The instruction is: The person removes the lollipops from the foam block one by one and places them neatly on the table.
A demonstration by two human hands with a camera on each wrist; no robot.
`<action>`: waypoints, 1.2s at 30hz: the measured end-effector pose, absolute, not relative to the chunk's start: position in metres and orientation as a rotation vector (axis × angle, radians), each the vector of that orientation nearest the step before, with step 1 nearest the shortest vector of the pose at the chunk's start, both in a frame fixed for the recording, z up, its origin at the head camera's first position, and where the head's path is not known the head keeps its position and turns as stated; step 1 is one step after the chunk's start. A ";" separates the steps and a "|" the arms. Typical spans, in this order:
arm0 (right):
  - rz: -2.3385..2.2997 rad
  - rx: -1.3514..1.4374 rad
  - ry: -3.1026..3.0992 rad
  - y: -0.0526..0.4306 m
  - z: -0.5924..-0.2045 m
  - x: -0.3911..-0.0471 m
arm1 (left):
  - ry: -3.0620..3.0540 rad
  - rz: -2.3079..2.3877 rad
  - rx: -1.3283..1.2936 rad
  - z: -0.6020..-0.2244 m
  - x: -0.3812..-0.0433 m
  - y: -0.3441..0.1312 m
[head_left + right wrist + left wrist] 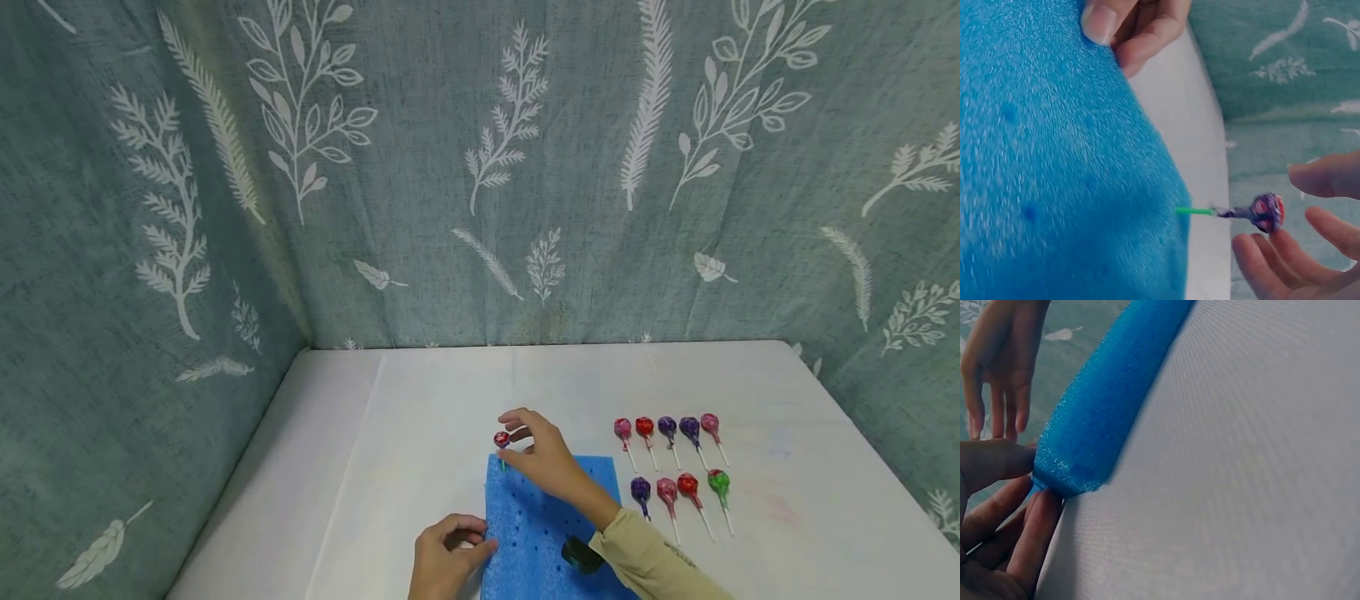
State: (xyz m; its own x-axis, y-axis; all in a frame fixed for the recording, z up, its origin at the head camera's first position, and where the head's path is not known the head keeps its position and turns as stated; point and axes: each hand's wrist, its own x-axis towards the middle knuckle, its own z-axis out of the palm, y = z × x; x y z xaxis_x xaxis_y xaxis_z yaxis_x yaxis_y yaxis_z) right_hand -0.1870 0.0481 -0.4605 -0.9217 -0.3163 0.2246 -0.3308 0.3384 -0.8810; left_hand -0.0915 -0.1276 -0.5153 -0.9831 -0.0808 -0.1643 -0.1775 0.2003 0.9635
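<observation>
A blue foam block (536,533) with small holes in its top lies on the white table. In its far left corner a lollipop (1266,212) stands upright on a green stick, with a red and purple wrapper. My right hand (543,458) is around the lollipop head with fingers spread and relaxed; in the right wrist view the thumb is apart from it and a fingertip is close to or touching it. My left hand (448,554) pinches the block's left edge, thumb and fingers on either side of it in the left wrist view.
Several wrapped lollipops lie in two rows right of the block, among them a green lollipop (718,482) and a pink lollipop (622,429). A dark device (581,554) sits at the right wrist. Behind the white table (420,400) hangs a green leaf-patterned curtain (450,167).
</observation>
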 end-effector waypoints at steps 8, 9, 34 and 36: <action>1.676 0.637 -2.467 0.038 -0.471 -0.189 | 2.362 1.956 -0.238 -0.516 -0.092 -0.128; 1.669 0.640 -2.469 0.038 -0.472 -0.189 | 2.360 1.961 -0.239 -0.516 -0.091 -0.128; 1.783 0.538 -2.307 0.037 -0.466 -0.188 | 2.429 1.914 -0.197 -0.512 -0.091 -0.126; 1.796 0.538 -2.281 0.040 -0.464 -0.188 | 2.445 1.897 -0.186 -0.511 -0.091 -0.126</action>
